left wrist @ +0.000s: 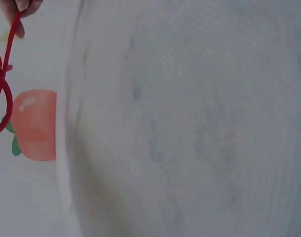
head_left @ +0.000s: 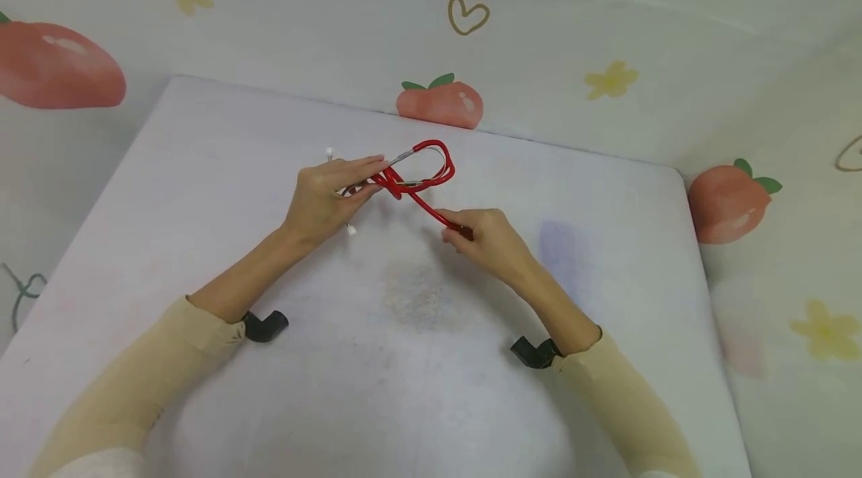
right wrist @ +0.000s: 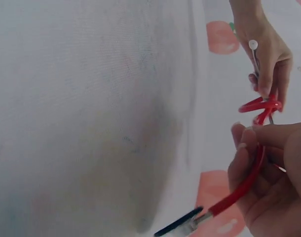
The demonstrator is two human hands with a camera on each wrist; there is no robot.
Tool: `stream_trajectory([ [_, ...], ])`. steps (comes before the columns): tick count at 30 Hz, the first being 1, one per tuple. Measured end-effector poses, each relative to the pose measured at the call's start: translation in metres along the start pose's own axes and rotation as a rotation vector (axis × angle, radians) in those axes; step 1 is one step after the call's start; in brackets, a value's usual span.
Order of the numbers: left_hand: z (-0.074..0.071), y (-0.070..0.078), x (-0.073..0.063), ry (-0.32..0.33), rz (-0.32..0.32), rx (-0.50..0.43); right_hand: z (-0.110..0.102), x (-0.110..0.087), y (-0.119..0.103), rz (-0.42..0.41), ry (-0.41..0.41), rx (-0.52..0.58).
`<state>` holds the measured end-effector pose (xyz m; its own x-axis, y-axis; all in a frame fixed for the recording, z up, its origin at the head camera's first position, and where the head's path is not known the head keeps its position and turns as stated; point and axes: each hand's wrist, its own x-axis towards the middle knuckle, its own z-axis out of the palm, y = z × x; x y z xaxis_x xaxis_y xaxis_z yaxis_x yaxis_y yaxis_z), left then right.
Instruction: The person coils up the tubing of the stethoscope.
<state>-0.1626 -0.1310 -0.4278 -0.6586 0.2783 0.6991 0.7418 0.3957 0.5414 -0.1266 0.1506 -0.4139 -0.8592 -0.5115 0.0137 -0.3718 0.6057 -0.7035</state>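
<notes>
A stethoscope with red tubing (head_left: 432, 212) is held above the table between both hands. My left hand (head_left: 330, 197) pinches the coiled part of it between thumb and fingers. White ear tips (head_left: 352, 230) on thin metal tubes stick out on either side of that hand. A red loop (head_left: 450, 167) with metal pieces reaches past its fingertips. My right hand (head_left: 494, 242) grips the tube farther along. In the right wrist view, the dark-rimmed chest piece (right wrist: 182, 226) hangs at the tube's end beyond the right fingers. The left wrist view shows red loops (left wrist: 7, 106) at its edge.
The table (head_left: 337, 388) has a pale cover with greyish and purple smudges. Behind it stands a wall cloth (head_left: 323, 22) printed with peaches and flowers. Black angled pieces (head_left: 267, 326) sit at both wrists. A green cord (head_left: 27, 289) shows at the far left.
</notes>
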Motion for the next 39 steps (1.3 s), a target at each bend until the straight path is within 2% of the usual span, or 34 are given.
stream_trajectory([
  [8, -0.004, -0.007, -0.001, 0.045, -0.048, 0.033, -0.006, -0.019, -0.007, -0.007, -0.030, -0.100],
  [14, -0.006, -0.011, -0.004, 0.021, -0.068, 0.102, -0.014, -0.030, -0.014, -0.085, 0.005, -0.194],
  [17, -0.006, -0.011, -0.007, -0.020, -0.062, 0.119, -0.020, -0.034, -0.019, -0.155, 0.034, -0.230],
  [23, -0.002, -0.010, -0.010, -0.111, 0.030, 0.135, -0.034, -0.037, -0.028, -0.311, 0.142, -0.355],
  [27, 0.001, -0.007, -0.010, -0.163, 0.085, 0.145, -0.046, -0.035, -0.035, -0.380, 0.186, -0.394],
  [32, 0.004, -0.002, -0.014, -0.279, 0.164, 0.156, -0.062, -0.028, -0.044, -0.428, 0.116, -0.314],
  [35, 0.005, 0.002, -0.016, -0.351, 0.198, 0.125, -0.069, -0.022, -0.047, -0.420, 0.058, -0.238],
  [39, 0.007, 0.010, -0.017, -0.406, 0.217, 0.071, -0.073, -0.015, -0.047, -0.399, 0.046, -0.184],
])
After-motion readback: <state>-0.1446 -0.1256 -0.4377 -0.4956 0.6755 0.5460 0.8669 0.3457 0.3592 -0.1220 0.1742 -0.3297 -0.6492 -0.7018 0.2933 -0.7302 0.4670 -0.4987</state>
